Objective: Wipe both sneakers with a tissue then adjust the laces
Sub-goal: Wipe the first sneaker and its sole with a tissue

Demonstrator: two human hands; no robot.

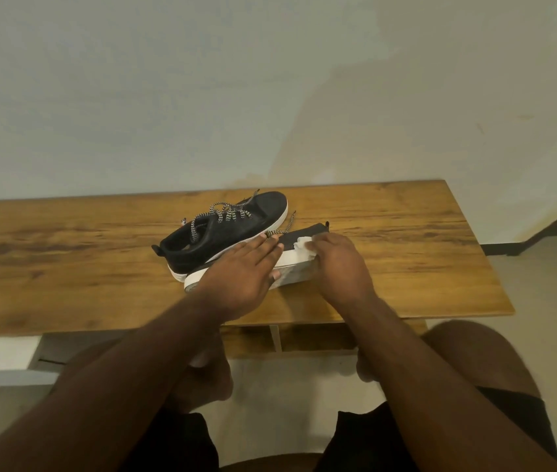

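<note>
Tissue, white and crumpled, pinched in right hand, pressed against dark upper of near sneaker. Near sneaker tipped on side, white sole facing person. Left hand lies flat on same sneaker, fingers straight, holding it down, fingertips at lace end. Second sneaker, black with white sole and zigzag laces, upright just behind, touching it. Both on wooden table against pale wall.

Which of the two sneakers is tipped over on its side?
The nearer black sneaker under both hands, its white sole facing the camera. The farther black, white-soled sneaker stands upright, zigzag laces on top.
</note>
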